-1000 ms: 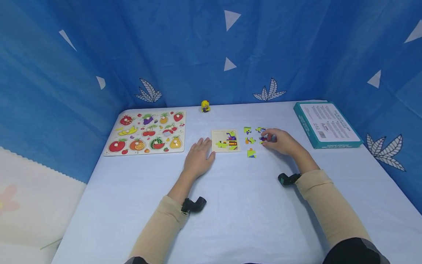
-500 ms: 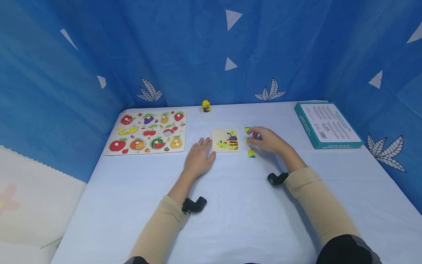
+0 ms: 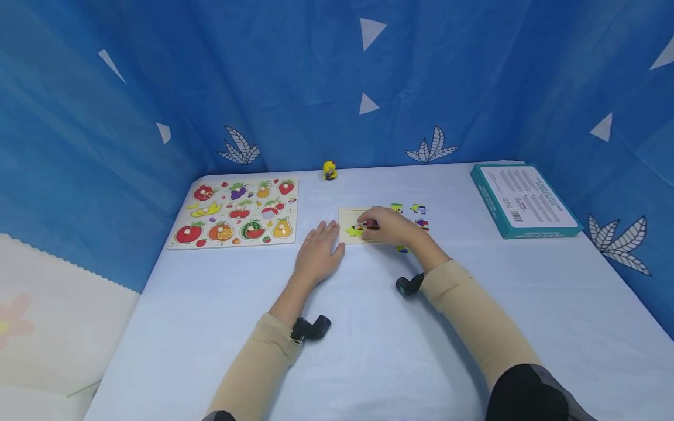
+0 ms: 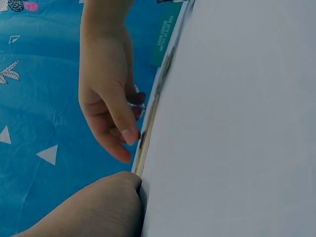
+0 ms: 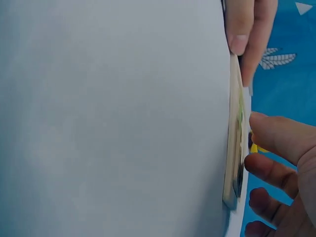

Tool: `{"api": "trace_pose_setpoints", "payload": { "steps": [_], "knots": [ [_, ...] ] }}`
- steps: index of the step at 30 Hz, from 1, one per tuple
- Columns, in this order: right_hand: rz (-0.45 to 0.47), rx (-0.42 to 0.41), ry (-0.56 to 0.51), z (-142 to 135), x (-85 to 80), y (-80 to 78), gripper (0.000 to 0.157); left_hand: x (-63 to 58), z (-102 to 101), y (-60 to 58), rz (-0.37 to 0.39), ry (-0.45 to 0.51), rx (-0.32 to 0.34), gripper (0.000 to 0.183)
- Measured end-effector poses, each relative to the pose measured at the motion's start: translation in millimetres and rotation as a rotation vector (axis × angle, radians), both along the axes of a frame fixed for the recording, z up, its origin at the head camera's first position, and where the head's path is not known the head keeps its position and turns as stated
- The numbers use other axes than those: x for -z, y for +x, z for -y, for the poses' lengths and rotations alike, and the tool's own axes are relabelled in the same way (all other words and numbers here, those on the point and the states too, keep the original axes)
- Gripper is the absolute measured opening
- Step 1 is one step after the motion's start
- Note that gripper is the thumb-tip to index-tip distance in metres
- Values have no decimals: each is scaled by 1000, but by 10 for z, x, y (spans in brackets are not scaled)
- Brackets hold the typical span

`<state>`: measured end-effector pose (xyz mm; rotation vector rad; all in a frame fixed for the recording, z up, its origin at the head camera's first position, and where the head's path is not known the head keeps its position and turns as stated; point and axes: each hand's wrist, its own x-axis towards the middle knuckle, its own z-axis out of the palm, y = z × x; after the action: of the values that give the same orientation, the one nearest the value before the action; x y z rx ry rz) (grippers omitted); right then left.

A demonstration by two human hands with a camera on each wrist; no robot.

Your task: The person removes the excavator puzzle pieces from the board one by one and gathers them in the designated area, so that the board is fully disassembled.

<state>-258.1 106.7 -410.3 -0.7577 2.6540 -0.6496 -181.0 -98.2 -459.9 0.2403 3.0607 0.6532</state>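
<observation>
A small wooden jigsaw board (image 3: 347, 237) lies mid-table, with a green piece (image 3: 354, 231) showing in it and its right part covered by my right hand. My left hand (image 3: 317, 251) rests flat beside the board's left edge; in the right wrist view its thumb tip meets the board's end (image 5: 234, 61). Over the board hovers my right hand (image 3: 392, 227), thumb and fingers bent but apart, nothing visible between them in the right wrist view. Loose jigsaw pieces (image 3: 419, 209) lie to the right of the board, partly hidden by the right hand and wrist.
A fruit peg puzzle (image 3: 231, 213) lies at the left. The small yellow figure (image 3: 329, 170) stands at the back edge, before a blue curtain (image 3: 295, 76). At the back right is a teal and white box (image 3: 526, 199).
My right hand has moved left from the loose pieces to over the jigsaw board, uncovering the right-hand pieces. The left hand has stayed in place.
</observation>
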Motion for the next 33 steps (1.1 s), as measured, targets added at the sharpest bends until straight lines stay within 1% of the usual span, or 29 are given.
{"api": "trace_pose_setpoints", "payload": {
  "steps": [5, 9, 13, 22, 25, 30, 33],
  "knots": [
    [-26, -21, 35, 91, 26, 11, 41, 17, -3, -5, -8, -8, 3, 60],
    [-42, -22, 55, 118, 43, 12, 39, 26, -10, -12, -13, -6, 13, 60],
    [-59, -27, 46, 133, 42, 5, 37, 24, -10, -13, -12, -9, 11, 59],
    [-38, -39, 43, 184, 35, -10, 33, 24, -6, -8, -10, -10, 8, 59],
    [-36, -33, 50, 204, 41, -17, 32, 28, -6, -8, -11, -6, 7, 59],
    [-44, 4, 53, 229, 35, -21, 30, 31, -3, -14, -13, -11, 2, 59],
    [-32, 6, 45, 236, 28, -19, 29, 33, 1, -17, -12, -18, 3, 59]
  ]
}}
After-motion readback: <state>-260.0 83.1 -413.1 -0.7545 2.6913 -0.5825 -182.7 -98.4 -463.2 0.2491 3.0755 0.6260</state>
